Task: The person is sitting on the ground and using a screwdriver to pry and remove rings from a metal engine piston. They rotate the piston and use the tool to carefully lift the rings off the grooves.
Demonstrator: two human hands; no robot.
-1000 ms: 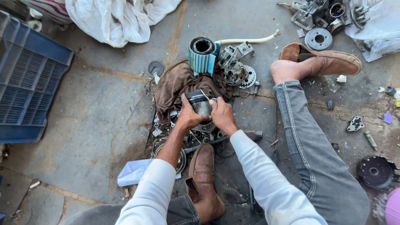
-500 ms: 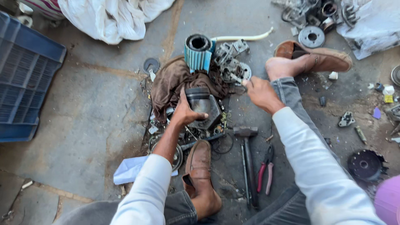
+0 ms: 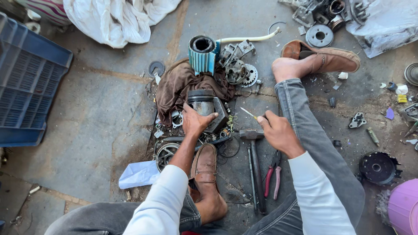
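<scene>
The screwdriver (image 3: 249,113) in the right hand (image 3: 278,132) lies nearly flat, its thin shaft running up and to the left so the tip points toward the dark metal cylinder (image 3: 201,102). Its handle is buried in the closed fist, with only a yellowish bit showing. The left hand (image 3: 194,122) grips the cylinder's lower side, fingers wrapped round it; the part beneath is hard to make out. Both forearms reach forward, and a hammer (image 3: 254,165) lies just below the right hand.

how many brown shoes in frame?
2. One brown leather shoe lies on its side upper right, heel slipped out of it; the other brown shoe is on the foot at bottom centre. None hidden that I can see.
</scene>
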